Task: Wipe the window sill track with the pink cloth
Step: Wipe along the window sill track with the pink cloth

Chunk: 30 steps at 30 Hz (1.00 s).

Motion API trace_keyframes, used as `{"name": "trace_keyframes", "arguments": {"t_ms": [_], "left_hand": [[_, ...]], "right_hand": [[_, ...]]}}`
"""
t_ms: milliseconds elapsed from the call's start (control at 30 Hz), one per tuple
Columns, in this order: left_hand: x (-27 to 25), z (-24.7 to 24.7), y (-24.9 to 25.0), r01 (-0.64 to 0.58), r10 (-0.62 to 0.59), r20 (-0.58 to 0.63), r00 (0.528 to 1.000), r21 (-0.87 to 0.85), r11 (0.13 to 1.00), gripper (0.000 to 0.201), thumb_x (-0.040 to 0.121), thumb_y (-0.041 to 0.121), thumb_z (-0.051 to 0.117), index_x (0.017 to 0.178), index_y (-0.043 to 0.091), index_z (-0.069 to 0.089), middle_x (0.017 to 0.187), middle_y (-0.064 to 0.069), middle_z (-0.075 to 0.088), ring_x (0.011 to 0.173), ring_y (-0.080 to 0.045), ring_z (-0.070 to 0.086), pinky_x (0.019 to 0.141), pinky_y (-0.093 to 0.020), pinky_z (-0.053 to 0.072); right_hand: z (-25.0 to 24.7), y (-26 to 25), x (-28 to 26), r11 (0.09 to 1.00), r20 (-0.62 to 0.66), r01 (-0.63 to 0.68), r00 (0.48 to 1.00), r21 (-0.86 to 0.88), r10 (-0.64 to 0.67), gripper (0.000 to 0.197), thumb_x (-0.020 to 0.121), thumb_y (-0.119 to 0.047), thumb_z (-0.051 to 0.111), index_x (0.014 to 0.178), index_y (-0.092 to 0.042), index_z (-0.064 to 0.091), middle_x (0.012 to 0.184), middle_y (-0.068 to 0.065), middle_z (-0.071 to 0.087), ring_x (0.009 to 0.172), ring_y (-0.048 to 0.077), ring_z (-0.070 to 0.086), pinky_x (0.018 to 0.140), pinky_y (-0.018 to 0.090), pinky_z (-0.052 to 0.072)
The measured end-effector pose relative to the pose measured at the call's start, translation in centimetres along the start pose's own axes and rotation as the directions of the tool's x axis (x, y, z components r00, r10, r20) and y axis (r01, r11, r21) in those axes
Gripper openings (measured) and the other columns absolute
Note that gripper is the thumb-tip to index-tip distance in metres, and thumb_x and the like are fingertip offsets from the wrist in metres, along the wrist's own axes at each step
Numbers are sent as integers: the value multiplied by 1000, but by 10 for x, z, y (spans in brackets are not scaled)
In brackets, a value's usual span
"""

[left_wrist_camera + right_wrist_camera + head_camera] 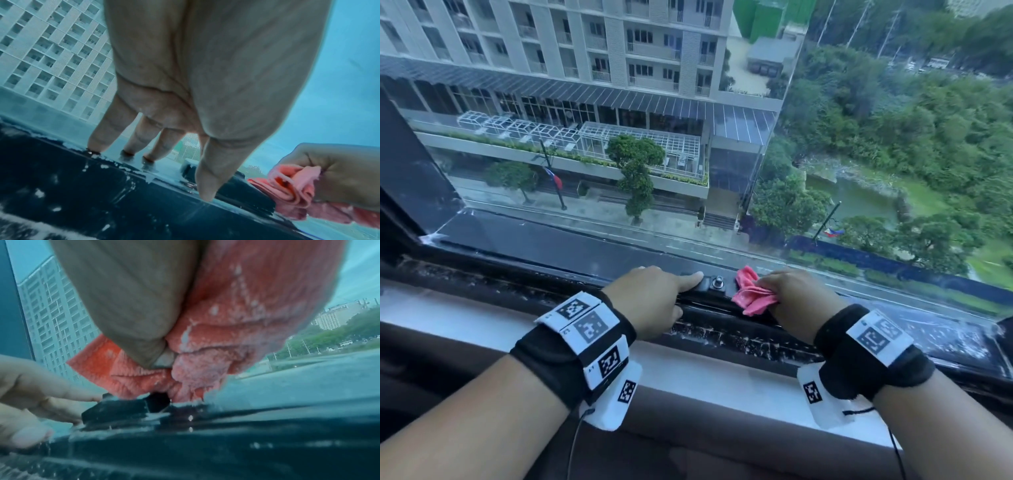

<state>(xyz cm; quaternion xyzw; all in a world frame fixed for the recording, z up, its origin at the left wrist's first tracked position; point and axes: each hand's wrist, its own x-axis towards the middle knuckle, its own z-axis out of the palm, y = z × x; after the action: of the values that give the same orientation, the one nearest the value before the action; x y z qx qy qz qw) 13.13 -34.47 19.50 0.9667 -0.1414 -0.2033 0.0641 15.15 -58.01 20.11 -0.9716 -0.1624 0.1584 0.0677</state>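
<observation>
The black window sill track [544,274] runs left to right under the glass, flecked with white foam. My right hand [796,294] grips the bunched pink cloth [751,291] and holds it down on the track just right of a black latch block [714,286]. In the right wrist view the thumb clamps the wet pink cloth [226,331] above the latch block [123,408]. My left hand [654,291] rests on the track left of the latch, fingers straight, index tip touching the block. The left wrist view shows the fingertips [96,144] planted on the wet track [61,186].
The window glass [688,137] rises straight behind the track, with a dark frame post [407,164] at the far left. A white sill ledge [705,377] runs in front of the track, towards me. Foam streaks cover the track at far right [945,329].
</observation>
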Motion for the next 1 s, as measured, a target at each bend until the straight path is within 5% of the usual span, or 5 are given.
{"name": "trace_keyframes", "arguments": {"t_ms": [133,267,433,600,1000], "left_hand": [[-3,5,-1,7,-7,-3,1000,19,1000,65,100,33,45,151,51,8,147,-21,43,132,-37,43,106,-40,36],[-4,7,-4,15,-15,-18,1000,12,1000,67,98,31,46,150,53,10,145,-21,45,130,-36,45,103,-39,40],[-4,9,-7,24,-24,-31,999,-2,1000,67,97,27,45,150,54,13,147,-21,44,130,-35,47,105,-40,42],[1,14,-12,18,-18,-25,1000,-2,1000,68,99,23,41,150,53,8,149,-22,40,138,-39,37,108,-44,39],[14,20,-25,-39,44,-48,998,91,995,77,96,19,42,149,53,-1,145,-26,42,133,-46,39,105,-47,43]], "right_hand": [[-14,0,-2,999,-103,-36,994,25,39,26,88,-10,57,78,-32,65,80,-7,69,70,14,60,63,23,46],[5,-34,1,949,-191,180,973,260,-133,34,92,-7,54,124,-15,60,116,-5,63,88,7,63,84,20,49],[27,-33,-24,954,-185,275,938,-119,-294,39,83,-12,61,121,-19,63,126,-2,64,113,21,57,99,29,40],[0,-23,-22,974,-285,79,958,212,-15,32,86,-5,61,104,-29,72,100,-13,66,85,6,58,86,23,48],[50,-19,-8,990,-281,-108,951,86,128,50,77,4,54,118,-22,66,116,-1,58,105,22,50,92,31,43]]}}
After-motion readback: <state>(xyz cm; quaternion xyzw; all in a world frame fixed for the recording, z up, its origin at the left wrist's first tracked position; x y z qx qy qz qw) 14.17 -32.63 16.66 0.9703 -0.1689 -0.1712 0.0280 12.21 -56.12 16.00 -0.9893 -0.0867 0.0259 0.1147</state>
